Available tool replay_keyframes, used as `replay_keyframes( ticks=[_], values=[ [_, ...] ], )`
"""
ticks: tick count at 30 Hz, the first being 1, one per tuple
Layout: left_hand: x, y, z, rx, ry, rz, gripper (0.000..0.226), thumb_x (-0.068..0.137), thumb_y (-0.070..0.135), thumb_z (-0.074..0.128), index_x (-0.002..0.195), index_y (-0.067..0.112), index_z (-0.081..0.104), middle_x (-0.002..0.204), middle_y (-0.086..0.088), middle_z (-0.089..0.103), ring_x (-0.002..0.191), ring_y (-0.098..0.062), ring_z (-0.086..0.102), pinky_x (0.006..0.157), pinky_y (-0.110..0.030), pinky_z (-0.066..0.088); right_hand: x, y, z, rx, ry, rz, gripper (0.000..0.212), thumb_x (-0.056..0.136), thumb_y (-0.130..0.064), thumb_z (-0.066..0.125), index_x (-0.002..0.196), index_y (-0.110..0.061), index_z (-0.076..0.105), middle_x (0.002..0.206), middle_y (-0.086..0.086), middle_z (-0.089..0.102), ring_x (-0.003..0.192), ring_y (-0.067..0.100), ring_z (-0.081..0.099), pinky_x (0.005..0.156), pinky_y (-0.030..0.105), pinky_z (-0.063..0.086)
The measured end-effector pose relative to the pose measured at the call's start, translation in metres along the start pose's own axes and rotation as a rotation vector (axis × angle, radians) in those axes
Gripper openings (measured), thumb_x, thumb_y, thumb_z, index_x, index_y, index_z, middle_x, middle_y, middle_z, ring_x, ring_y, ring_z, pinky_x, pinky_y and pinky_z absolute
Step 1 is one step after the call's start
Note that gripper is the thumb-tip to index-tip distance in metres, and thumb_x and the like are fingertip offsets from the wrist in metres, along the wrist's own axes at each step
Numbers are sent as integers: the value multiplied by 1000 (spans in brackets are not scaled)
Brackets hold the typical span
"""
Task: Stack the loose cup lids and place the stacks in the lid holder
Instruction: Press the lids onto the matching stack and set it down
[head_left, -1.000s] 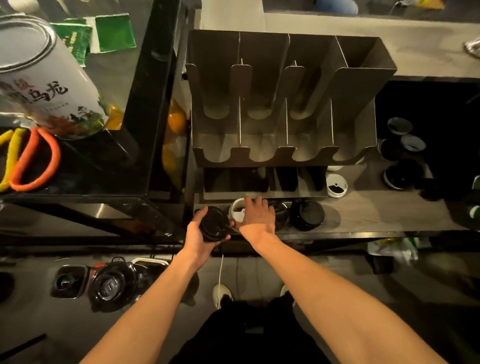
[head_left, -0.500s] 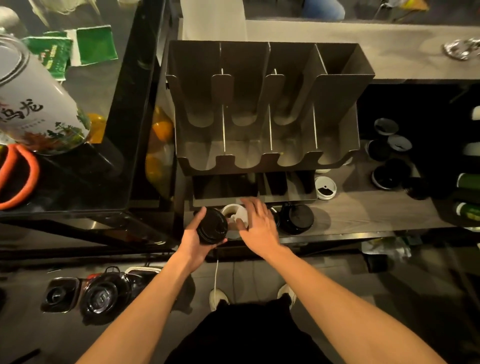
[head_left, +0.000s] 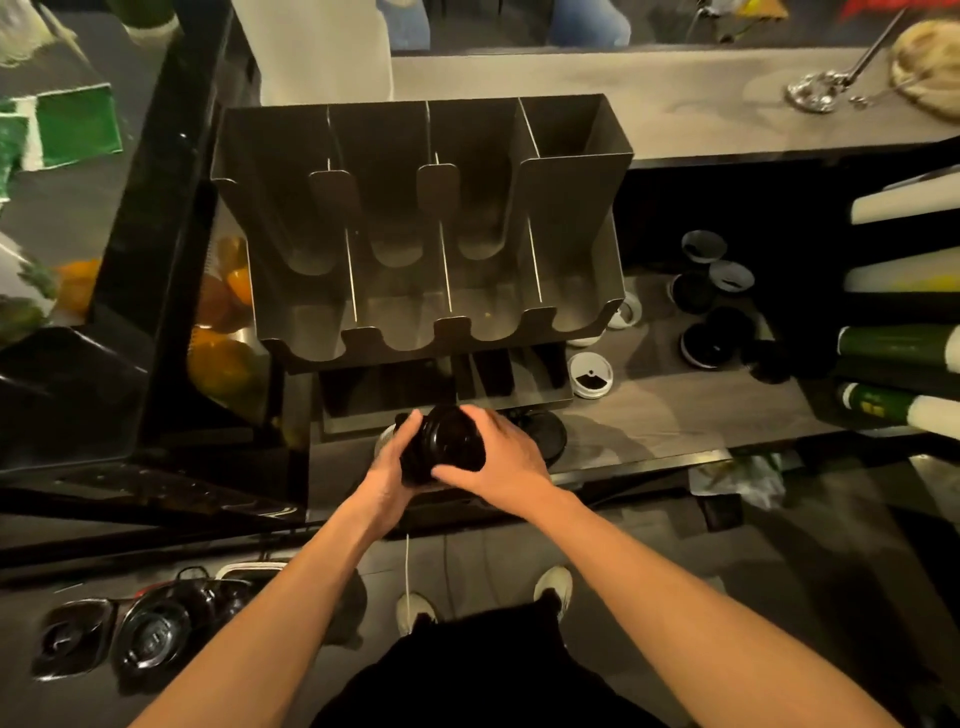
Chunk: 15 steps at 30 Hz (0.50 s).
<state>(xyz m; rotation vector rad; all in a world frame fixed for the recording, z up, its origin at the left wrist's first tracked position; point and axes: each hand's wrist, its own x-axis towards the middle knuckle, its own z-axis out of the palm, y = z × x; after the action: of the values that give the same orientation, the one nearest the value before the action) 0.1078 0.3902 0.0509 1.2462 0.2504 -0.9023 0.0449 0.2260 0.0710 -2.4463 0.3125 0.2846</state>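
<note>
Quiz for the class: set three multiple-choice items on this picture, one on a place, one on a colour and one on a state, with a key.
1. Where does the white lid with the dark patch lie?
A in a slot
B on the counter, right of the holder
C on the floor

2. What colour is the lid stack?
A black
B white
C green

3. How do the holder's upper slots stand?
A full
B half full
C empty

Key:
1 B: it lies flat on the counter beside the holder's base.
2 A: the left hand and right hand grip a black stack.
3 C: no lids show in them.
</note>
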Motion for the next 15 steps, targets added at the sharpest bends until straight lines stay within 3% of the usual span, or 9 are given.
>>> replay_keyframes(
  ticks=[3, 7, 12, 15],
  values=[
    [4, -6, 9, -17, -36, -3, 52, 92, 50, 62, 131, 16, 65, 129, -14, 68, 125, -30, 61, 103, -51, 50, 1, 8, -7, 84, -16, 176, 86, 73, -81, 62, 140, -30, 44, 134, -5, 58, 122, 18, 56, 98, 35, 46],
    [6, -7, 27, -69, -23, -64, 45, 88, 41, 65, 121, 10, 69, 122, -18, 70, 121, -33, 63, 111, -53, 43, 2, 9, -15, -39, -35, 163, 87, 71, -87, 56, 133, -26, 50, 131, -6, 55, 121, 18, 55, 95, 36, 46],
    [9, -7, 28, -90, -30, -70, 52, 89, 49, 63, 128, 15, 66, 127, -17, 68, 121, -32, 63, 105, -51, 49, -5, 22, -29, 87, -118, -130, 101, 76, -61, 74, 155, -39, 15, 159, -11, 20, 144, 17, 30, 117, 44, 34],
    [9, -8, 25, -66, -90, -76, 52, 92, 52, 62, 132, 20, 65, 133, -15, 65, 126, -30, 61, 106, -50, 47, -2, 27, -31, -17, -138, -258, 92, 81, -47, 72, 155, -40, 17, 156, -11, 28, 141, 16, 35, 115, 42, 35]
  ],
)
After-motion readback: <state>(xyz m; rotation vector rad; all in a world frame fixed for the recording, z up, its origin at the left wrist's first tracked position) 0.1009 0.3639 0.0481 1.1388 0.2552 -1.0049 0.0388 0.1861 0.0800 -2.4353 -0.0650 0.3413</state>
